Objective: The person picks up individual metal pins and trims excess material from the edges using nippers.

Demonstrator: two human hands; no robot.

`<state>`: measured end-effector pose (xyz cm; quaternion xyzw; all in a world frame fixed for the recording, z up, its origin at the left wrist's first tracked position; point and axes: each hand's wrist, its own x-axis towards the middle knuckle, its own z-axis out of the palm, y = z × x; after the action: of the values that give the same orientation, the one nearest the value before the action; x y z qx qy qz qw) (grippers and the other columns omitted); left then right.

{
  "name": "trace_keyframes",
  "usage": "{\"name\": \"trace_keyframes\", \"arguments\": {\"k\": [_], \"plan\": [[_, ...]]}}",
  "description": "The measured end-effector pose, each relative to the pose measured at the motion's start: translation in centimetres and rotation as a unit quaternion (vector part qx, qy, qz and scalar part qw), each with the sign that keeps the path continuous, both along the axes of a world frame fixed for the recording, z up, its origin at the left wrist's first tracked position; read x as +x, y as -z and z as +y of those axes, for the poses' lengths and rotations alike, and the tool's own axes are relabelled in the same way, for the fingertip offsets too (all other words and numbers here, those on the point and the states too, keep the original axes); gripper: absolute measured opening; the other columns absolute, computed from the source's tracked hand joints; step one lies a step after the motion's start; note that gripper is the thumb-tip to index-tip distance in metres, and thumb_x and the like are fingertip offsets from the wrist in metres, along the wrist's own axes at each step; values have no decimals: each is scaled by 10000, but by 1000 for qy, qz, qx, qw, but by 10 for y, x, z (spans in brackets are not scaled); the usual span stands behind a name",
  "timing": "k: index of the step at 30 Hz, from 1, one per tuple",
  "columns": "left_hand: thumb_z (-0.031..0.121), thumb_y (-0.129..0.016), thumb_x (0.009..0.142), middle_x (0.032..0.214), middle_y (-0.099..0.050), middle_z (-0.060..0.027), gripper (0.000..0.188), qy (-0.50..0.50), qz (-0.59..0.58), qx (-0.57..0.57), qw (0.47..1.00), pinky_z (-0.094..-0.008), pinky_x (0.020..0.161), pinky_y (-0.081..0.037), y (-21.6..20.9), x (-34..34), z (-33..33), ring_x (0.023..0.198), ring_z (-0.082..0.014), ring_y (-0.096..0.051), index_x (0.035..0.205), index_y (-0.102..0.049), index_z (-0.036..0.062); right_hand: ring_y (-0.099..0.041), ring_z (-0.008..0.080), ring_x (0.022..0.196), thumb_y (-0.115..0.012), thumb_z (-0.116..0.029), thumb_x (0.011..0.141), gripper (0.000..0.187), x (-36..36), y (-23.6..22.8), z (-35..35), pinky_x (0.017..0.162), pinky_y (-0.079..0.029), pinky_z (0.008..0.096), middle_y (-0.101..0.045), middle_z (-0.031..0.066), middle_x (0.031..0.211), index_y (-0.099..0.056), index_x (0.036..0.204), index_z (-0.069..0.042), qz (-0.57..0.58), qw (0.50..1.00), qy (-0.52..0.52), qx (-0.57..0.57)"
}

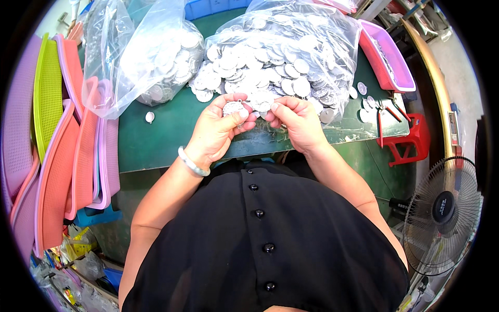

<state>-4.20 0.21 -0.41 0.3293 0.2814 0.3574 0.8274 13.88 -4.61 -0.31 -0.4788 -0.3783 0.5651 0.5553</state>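
My left hand (214, 129), with a pale bangle (192, 162) at its wrist, is closed around a few round silver pendants (232, 107) with small loops. Close beside it, my right hand (297, 124) pinches at the edge of a bright silver disc (261, 99), though glare blurs its outline. Both hands are just above the near edge of the green table (171, 140). Right beyond them, a heap of similar silver discs (244, 67) spills from a large clear plastic bag (312, 41).
Another clear bag (171, 57) of discs stands at left, near a single pendant (149, 117). Loose discs (366, 115) and red-handled pliers (381, 125) lie at right, by a pink basket (382, 57). Stacked plastic baskets (57, 182) flank the left; a red stool (410, 140) and fan (443, 208) stand right.
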Motion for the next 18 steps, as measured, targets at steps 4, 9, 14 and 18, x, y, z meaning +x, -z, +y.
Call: {"name": "trace_keyframes", "arguments": {"k": [4, 9, 14, 18], "plan": [[4, -574, 800, 944, -560, -76, 347, 3, 4, 4, 1000, -264, 748, -489, -1, 0, 0, 847, -171, -582, 1124, -451, 28, -530, 72, 605, -559, -129, 824, 152, 1, 1, 0, 581, -434, 200, -609, 36, 695, -612, 852, 10, 3, 1000, 1, 3], [-38, -557, 788, 989, -545, -77, 389, -3, -10, 12, 1000, -279, 796, -483, 1, 0, -2, 886, -178, -573, 1152, -432, 19, -526, 70, 603, -557, -132, 826, 151, 1, 1, -1, 581, -430, 197, -608, 35, 696, -612, 841, 8, -1, 1000, 4, -1], [-72, -534, 778, 1009, -541, -76, 447, -3, -37, 15, 999, -315, 859, -468, -1, 2, -3, 938, -201, -566, 1195, -401, 18, -520, 68, 599, -556, -131, 826, 152, 1, 0, -1, 578, -427, 195, -607, 36, 694, -613, 839, 9, -4, 1000, 2, 2], [-80, -533, 773, 1017, -541, -77, 467, 3, -54, 13, 998, -324, 874, -463, 0, 2, -3, 962, -208, -562, 1207, -391, 16, -519, 67, 597, -556, -128, 824, 151, 1, 1, 0, 579, -426, 194, -606, 35, 690, -613, 841, 10, -3, 1000, 2, 2]]}}
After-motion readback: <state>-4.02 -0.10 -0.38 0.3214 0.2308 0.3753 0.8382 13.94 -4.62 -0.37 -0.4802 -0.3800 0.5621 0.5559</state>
